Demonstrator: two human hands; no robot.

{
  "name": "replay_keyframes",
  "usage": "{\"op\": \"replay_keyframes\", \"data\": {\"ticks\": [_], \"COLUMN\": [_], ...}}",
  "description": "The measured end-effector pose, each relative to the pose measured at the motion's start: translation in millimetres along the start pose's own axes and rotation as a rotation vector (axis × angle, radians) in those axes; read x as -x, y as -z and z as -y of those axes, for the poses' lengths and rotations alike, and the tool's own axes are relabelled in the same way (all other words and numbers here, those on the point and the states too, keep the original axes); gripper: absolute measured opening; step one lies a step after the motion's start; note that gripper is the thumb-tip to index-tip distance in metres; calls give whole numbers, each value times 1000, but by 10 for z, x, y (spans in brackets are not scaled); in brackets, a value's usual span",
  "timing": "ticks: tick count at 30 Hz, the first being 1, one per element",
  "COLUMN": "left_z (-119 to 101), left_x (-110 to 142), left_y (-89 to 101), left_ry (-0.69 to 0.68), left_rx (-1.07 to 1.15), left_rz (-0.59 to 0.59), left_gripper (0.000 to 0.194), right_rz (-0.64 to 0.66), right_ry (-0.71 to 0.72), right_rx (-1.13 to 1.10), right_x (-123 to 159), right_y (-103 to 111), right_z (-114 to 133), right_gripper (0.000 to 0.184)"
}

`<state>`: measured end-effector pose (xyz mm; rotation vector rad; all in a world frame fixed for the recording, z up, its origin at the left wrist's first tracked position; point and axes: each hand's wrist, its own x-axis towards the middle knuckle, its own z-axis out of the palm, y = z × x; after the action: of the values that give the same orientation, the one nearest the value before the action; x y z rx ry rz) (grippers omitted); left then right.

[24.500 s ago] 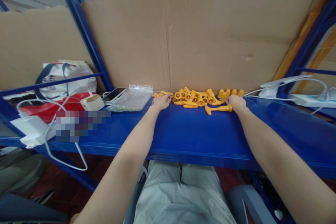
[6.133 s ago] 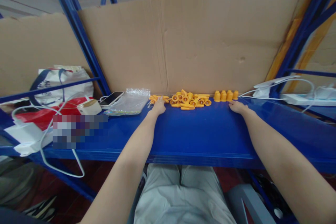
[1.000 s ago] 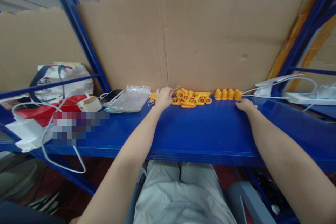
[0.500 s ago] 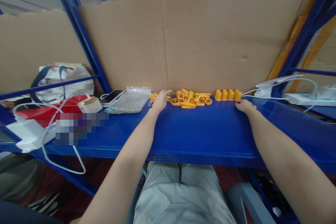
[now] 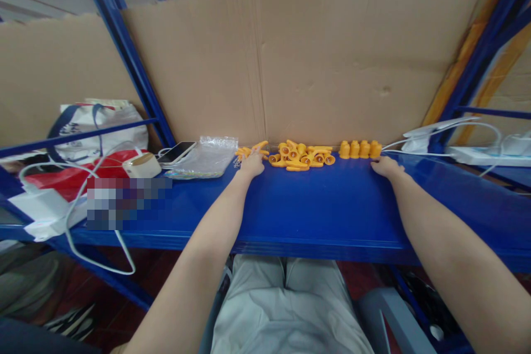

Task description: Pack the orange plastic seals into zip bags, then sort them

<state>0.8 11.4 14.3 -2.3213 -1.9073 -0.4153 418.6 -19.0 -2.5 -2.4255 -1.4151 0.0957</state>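
Note:
My left hand (image 5: 253,164) reaches into a small group of yellow plastic pieces (image 5: 243,152) near the cardboard. Its fingers are closed on one yellow plastic piece (image 5: 261,145), which slants up at the fingertips; the grip is partly hidden. Small metal rings (image 5: 238,162) lie beside that group. To the right is a heap of yellow cone-ended plastic parts (image 5: 299,155). Beyond it, several yellow bell-shaped caps (image 5: 359,150) stand upright in a row. My right hand (image 5: 387,166) rests open on the blue shelf (image 5: 319,204), its fingertips close to the row's right end.
A tall cardboard sheet (image 5: 332,61) backs the shelf. Left of my arm lie clear plastic bags (image 5: 211,157), a phone (image 5: 178,152), a red bag (image 5: 62,180), and white chargers with cables (image 5: 39,203). A power strip (image 5: 485,157) sits at the right.
My left hand has shifted slightly left and down, and a yellow piece at its fingertips now slants differently. My right hand stays where it was.

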Motion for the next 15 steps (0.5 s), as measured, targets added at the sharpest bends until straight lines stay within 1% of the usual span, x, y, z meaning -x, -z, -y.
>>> {"op": "replay_keyframes", "data": {"ticks": [3, 6, 9, 12, 15], "left_z": [-7, 0, 22, 27, -4], "left_x": [20, 18, -1, -13, -9], "left_y": [33, 29, -9, -52, -76], "left_ry": [18, 26, -1, -25, -66], "left_rx": [-26, -21, 10, 74, 133], "left_rz": [-37, -36, -77, -141, -156], "left_gripper": [52, 51, 52, 48, 44], "right_rz": [-9, -4, 1, -13, -18], "right_ry": [-13, -13, 1, 9, 9], "right_rx": [17, 17, 7, 3, 12], "right_x": [8, 16, 20, 21, 18], "right_y": [6, 10, 13, 13, 8], "right_z": [9, 14, 14, 10, 5], "right_gripper": [49, 50, 51, 50, 50]}}
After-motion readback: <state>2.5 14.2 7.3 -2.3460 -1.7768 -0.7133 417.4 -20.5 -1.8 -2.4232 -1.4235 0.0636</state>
